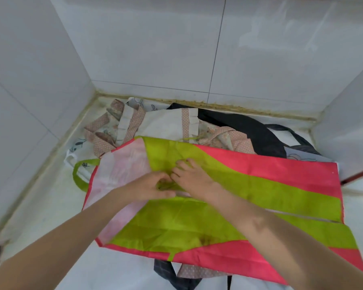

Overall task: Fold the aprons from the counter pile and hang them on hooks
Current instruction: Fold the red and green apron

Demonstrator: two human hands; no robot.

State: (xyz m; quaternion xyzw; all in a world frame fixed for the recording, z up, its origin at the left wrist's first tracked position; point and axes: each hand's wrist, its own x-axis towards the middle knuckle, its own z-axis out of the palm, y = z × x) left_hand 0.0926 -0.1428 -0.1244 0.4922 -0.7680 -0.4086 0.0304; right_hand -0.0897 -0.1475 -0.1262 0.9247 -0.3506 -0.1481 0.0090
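Two bare hands met at the middle of the red-and-green apron [228,191], which lay spread across the white bench [40,208] on top of the pile. The left hand [153,186] had its fingers curled in, its grip pinching a bunched bit of green cloth, seemingly a strap, near the apron's centre. The right hand [192,174] sat just beside it, touching it, fingers bent and pressing down on the green panel; whether its grip held any cloth, I could not tell. A green neck loop [80,174] stuck out past the apron's left edge onto the bench. Behind the apron, against the tiled wall [155,49], a cream apron with pink dotted trim [166,126] lay crumpled, and a dark apron [249,130] sat to its right, its strap trailing toward the corner. More dark and dotted cloth [189,273] poked out from under the near edge.
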